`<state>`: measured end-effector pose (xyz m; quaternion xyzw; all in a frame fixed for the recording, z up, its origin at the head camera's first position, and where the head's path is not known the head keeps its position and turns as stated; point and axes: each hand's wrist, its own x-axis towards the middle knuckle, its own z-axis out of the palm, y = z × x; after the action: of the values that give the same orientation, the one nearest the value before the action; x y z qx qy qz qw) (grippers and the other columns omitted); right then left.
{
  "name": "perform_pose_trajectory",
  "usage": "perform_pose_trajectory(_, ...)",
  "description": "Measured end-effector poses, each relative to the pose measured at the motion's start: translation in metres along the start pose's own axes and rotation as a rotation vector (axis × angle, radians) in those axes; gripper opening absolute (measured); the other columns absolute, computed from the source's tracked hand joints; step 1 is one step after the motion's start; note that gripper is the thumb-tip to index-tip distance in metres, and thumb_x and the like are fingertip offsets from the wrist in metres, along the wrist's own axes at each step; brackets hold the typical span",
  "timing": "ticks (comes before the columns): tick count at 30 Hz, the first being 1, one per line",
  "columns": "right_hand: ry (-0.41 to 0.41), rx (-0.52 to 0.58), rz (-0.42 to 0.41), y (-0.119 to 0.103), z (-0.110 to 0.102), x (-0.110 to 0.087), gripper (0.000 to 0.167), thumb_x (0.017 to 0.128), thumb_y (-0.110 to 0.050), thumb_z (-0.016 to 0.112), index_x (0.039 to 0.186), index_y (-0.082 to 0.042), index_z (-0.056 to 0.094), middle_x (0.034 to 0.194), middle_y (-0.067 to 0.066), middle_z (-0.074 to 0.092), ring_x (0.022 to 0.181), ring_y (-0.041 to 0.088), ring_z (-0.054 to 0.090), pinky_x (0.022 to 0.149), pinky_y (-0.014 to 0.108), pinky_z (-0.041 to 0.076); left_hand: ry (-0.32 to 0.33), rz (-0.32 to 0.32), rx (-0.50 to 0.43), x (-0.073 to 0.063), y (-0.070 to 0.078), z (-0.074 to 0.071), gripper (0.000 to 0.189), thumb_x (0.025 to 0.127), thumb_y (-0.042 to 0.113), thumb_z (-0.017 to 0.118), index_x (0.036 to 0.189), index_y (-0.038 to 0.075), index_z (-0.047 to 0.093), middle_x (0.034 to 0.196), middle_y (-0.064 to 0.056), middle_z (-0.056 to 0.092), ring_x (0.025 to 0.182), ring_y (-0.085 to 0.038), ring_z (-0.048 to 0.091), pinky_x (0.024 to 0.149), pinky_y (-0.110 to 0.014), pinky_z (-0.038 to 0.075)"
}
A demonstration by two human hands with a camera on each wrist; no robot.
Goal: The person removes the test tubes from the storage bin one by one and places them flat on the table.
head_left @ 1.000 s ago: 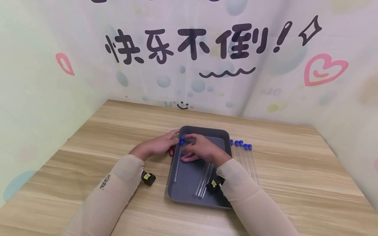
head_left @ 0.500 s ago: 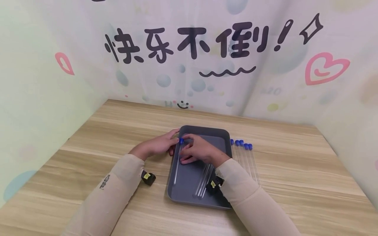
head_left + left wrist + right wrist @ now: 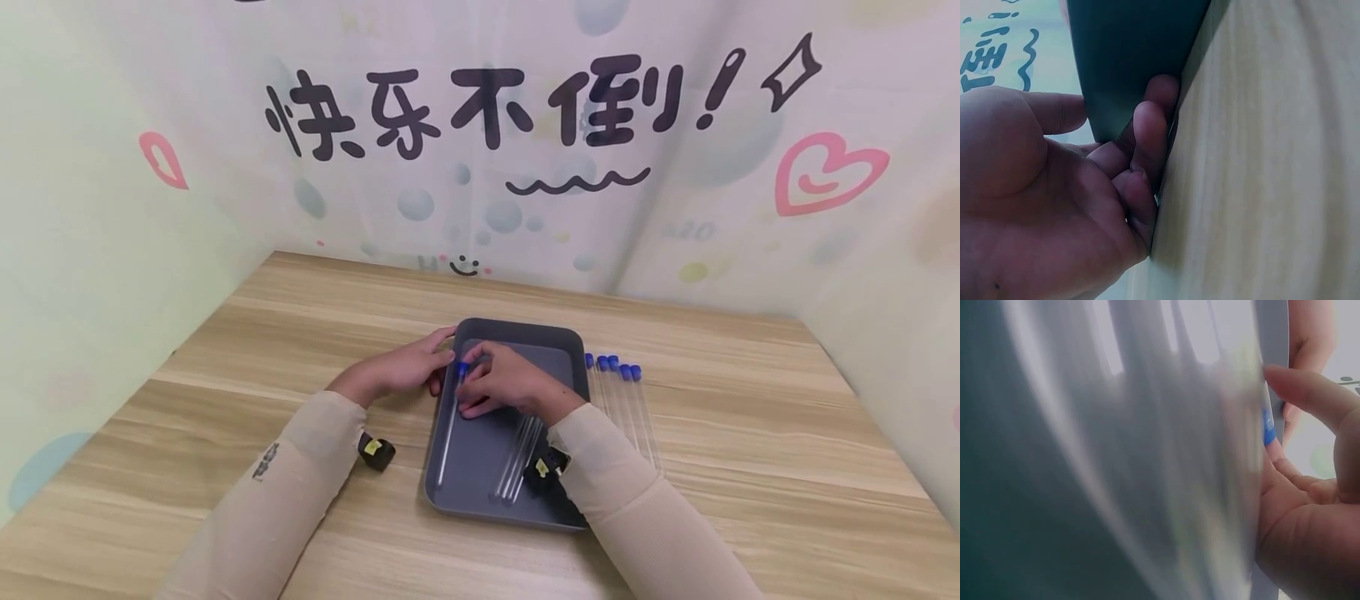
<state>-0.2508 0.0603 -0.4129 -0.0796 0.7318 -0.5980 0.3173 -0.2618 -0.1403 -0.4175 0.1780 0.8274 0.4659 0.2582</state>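
A dark grey rectangular tray stands on the table. My left hand grips its left side, thumb up at the rim and fingers against the outer wall, as the left wrist view shows. Inside the tray along that side lies a clear test tube with a blue cap. My right hand reaches in over the tray and pinches this tube at its capped end. Under the right wrist lie several more clear tubes, their upper ends hidden by the hand; they appear blurred in the right wrist view.
Outside the tray's right wall, several blue-capped tubes lie side by side on the wooden table, partly behind the right sleeve. A printed cloth hangs behind the table and along its sides.
The tube at the tray's left side has slid toward the near end, and the right fingers have drawn in around its cap. The left hand keeps its hold on the tray.
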Motion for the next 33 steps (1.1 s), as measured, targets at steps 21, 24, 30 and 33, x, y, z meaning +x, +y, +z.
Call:
perform_pose_trajectory(21,-0.038,-0.047,-0.031,-0.0008,0.0004,-0.0046,0.040,0.088,0.006,0.069,0.115,-0.003,0.041,0.086,0.011,0.066,0.072,0.022,0.070,0.071,0.040,0.061,-0.007,0.010,0.000,0.0021,-0.0015,0.0001,0.055,0.110,0.023,0.028,0.162,0.019,0.007,0.080,-0.005,0.061,0.078,-0.019,0.059,0.080,-0.029,0.046)
perform_pose_trajectory(24,-0.039,-0.047,-0.032,-0.0006,0.0008,-0.0048,0.040,0.088,0.006,0.069,0.114,-0.003,0.041,0.086,0.012,0.067,0.072,0.021,0.070,0.071,0.040,0.061,-0.007,0.005,0.003,0.0012,-0.0010,-0.0001,0.055,0.110,0.024,0.027,0.162,0.020,0.007,0.080,-0.005,0.061,0.078,-0.020,0.059,0.081,-0.030,0.046)
perform_pose_trajectory(30,-0.047,-0.056,-0.038,0.0003,0.0009,-0.0041,0.040,0.088,0.005,0.069,0.114,-0.004,0.040,0.084,0.013,0.069,0.071,0.021,0.070,0.070,0.040,0.061,-0.003,0.001,0.014,0.0010,-0.0009,-0.0001,0.056,0.110,0.025,0.028,0.162,0.020,0.008,0.081,-0.006,0.061,0.079,-0.020,0.059,0.083,-0.030,0.045)
perform_pose_trajectory(33,-0.056,-0.065,-0.043,0.0010,0.0006,-0.0042,0.040,0.089,0.003,0.069,0.114,-0.004,0.039,0.085,0.013,0.069,0.072,0.021,0.070,0.070,0.040,0.061,-0.001,-0.001,0.018,0.0013,-0.0016,0.0002,0.056,0.110,0.025,0.029,0.162,0.020,0.008,0.080,-0.006,0.061,0.079,-0.020,0.059,0.083,-0.030,0.045)
